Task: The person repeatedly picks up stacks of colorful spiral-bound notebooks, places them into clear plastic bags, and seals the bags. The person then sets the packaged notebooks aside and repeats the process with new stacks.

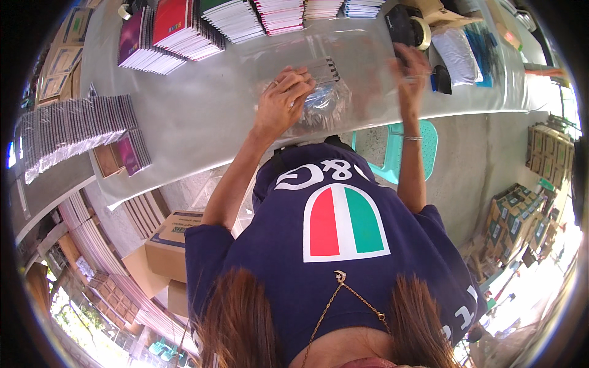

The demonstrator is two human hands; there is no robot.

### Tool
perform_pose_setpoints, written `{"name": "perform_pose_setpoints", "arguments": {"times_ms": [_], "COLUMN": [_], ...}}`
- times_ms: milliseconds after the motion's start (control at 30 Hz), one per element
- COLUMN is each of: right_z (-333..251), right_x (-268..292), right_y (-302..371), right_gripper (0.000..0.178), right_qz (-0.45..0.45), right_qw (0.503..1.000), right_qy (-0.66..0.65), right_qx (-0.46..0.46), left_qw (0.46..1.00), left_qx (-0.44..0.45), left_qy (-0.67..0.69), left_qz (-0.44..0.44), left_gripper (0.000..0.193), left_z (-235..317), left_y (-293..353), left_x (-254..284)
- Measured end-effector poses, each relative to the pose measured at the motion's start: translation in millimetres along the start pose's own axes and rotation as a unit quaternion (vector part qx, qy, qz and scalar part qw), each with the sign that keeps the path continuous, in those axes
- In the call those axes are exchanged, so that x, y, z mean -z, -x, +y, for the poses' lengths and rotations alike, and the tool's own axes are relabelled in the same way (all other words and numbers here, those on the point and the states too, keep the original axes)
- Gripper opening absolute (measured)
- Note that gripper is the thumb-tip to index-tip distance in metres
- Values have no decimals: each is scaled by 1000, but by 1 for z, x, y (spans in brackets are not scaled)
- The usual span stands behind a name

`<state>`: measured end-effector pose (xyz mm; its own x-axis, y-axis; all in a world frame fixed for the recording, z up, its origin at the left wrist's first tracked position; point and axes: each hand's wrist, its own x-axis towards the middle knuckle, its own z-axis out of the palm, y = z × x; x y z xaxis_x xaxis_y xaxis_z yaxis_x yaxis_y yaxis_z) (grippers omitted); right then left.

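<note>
My left hand (287,98) is closed, its fingers curled over the edge of a crinkled clear plastic wrapper (331,101) near the front of the table. Black spiral coils of a notebook (332,69) show at the wrapper's far right corner; the rest of it is hard to make out under the shiny film. Farther right, my right hand (410,67) is raised above the table, apart from the wrapper. Motion smears its fingers, so whether they hold anything is unclear. Just beyond them is a roll of tape (421,33) beside a black tape dispenser (399,27).
Spiral notebook stacks, purple (140,40), red (184,30) and others, line the table's far edge. A long row of wrapped notebooks (80,129) lies left. Plastic packets (457,55) lie right. A green stool (423,147) and an open carton (175,245) stand below the table (202,116).
</note>
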<state>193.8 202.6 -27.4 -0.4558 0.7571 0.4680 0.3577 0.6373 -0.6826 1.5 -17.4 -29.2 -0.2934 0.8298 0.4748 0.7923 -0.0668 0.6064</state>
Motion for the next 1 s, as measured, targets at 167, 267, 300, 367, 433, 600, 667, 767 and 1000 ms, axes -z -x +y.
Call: {"name": "perform_pose_setpoints", "arguments": {"times_ms": [167, 267, 300, 367, 433, 600, 667, 767, 1000], "right_z": [164, 158, 145, 131, 132, 144, 137, 110, 149], "right_x": [75, 83, 83, 82, 83, 80, 82, 92, 86], "right_y": [-6, -22, -28, -32, -41, -30, -21, 0, 32], "right_gripper": [33, 38, 38, 38, 37, 33, 30, 25, 19], "right_qz": [-27, -88, -107, -137, -151, -125, -98, -88, -86], "right_qw": [948, 887, 893, 896, 894, 886, 869, 834, 920], "right_qy": [6, -229, -206, -179, -170, -236, -295, -366, -15], "right_qx": [-316, -390, -386, -383, -387, -380, -385, -403, -382], "left_qw": [999, 999, 999, 999, 999, 999, 999, 999, 999], "left_qx": [-21, -17, -19, -11, 0, -9, -5, 9, -24], "left_qy": [19, 11, 14, 17, 20, 10, 12, 16, 1], "left_qz": [23, 35, 33, 33, 36, 32, 32, 32, 35], "left_gripper": [20, 18, 17, 15, 14, 12, 11, 11, 13], "left_z": [-4, -3, -3, -2, -1, -1, -2, 0, 1], "left_y": [-3, 0, 0, 2, 3, -1, -2, 1, -4], "left_x": [-8, -9, -9, -10, -11, -11, -11, -11, -10]}}
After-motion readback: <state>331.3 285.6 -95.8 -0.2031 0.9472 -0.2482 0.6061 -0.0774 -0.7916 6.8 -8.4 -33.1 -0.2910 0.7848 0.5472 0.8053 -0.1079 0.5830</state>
